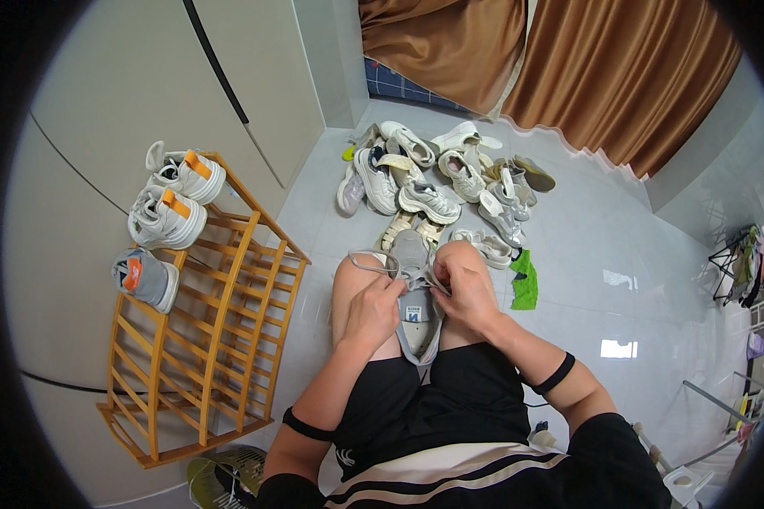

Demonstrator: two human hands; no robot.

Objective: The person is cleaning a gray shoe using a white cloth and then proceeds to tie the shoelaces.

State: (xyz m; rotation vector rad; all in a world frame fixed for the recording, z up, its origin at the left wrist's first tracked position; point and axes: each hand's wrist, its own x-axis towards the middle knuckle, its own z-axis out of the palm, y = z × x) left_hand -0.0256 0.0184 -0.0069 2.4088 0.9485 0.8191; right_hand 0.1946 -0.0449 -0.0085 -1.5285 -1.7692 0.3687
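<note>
A grey sneaker (413,288) rests between my knees, toe pointing away from me. My left hand (372,310) pinches its grey lace on the left side, and a loop of lace arcs out over my left knee. My right hand (465,287) grips the lace on the right side of the tongue. Both hands are closed on the lace just above the shoe's opening. I sit on the floor in black shorts.
A pile of several light shoes and sandals (437,182) lies on the tiled floor ahead. A green cloth (525,282) sits right of my knee. A wooden shoe rack (208,314) stands at my left, holding three sneakers (168,216). Brown curtains (569,68) hang at the back.
</note>
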